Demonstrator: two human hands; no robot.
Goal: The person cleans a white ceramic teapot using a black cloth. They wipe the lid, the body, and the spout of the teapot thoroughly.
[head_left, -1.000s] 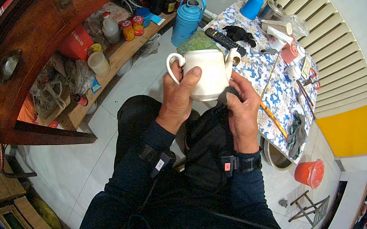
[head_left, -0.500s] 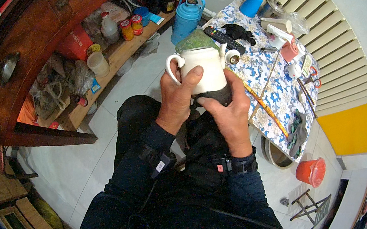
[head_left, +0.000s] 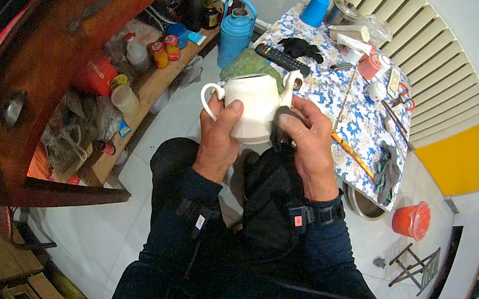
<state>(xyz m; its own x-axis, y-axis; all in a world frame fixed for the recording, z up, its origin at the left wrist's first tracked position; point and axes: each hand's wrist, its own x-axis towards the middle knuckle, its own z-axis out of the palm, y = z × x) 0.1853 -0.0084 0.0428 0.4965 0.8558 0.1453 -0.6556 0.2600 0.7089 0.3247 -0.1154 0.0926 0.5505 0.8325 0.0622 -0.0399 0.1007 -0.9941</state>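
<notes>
A white ceramic teapot (head_left: pixel 249 108) is held up over my lap, without a lid on it. Its looped handle points left and its spout points right. My left hand (head_left: pixel 218 146) grips the body from below the handle, thumb on the near side. On the spout side, my right hand (head_left: pixel 317 150) pinches a dark cloth (head_left: pixel 282 128) against the pot, thumb in front. The fingers behind the pot are mostly hidden.
A table (head_left: pixel 326 88) with a blue floral cover stands ahead right, holding a remote control (head_left: pixel 282 58), a blue cup (head_left: pixel 315 10) and a stick (head_left: pixel 352 156). A blue thermos flask (head_left: pixel 235 35) stands beyond the teapot. At left is a cluttered wooden shelf (head_left: pixel 158 88); a red bucket (head_left: pixel 411 219) sits right.
The dark cloth has gone from under the teapot's base up to its spout side, with my right hand. The pot has shifted slightly left and down and is turned a little.
</notes>
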